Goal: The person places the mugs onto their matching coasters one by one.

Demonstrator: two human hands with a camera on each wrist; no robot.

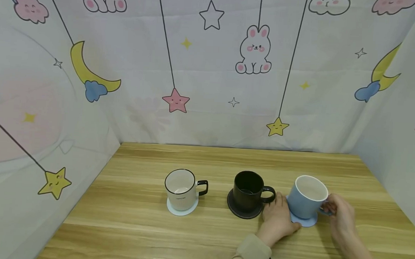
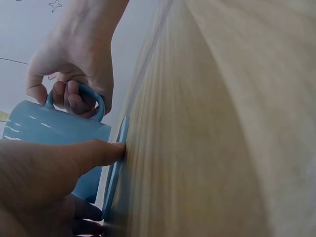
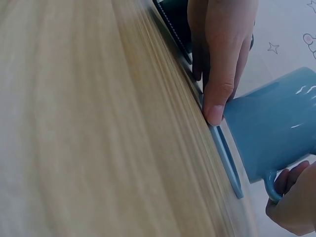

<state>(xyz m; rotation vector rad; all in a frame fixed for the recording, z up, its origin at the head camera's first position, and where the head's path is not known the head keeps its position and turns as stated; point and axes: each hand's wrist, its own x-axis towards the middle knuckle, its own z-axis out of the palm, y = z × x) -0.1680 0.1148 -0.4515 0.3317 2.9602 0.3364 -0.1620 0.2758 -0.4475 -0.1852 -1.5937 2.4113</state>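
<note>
My right hand [image 1: 343, 215] grips the handle of a light blue mug [image 1: 302, 202], fingers curled through the loop. In both wrist views a narrow gap shows between the mug's base and the blue coaster [image 3: 227, 160], with the mug slightly tilted over it. The thumb of my left hand [image 1: 278, 218] presses the coaster's near edge, and its other fingers reach round the side towards the back, holding it on the table. Just left of that hand, a black mug [image 1: 247, 195] stands on a black coaster [image 1: 232, 206], its handle close to my left fingertips.
Further left, a white mug [image 1: 181, 192] with a black rim and handle sits on a pale blue coaster [image 1: 182, 212]. The wooden table [image 1: 137, 227] ends at a patterned cloth backdrop [image 1: 208, 121], with cloth at both sides too.
</note>
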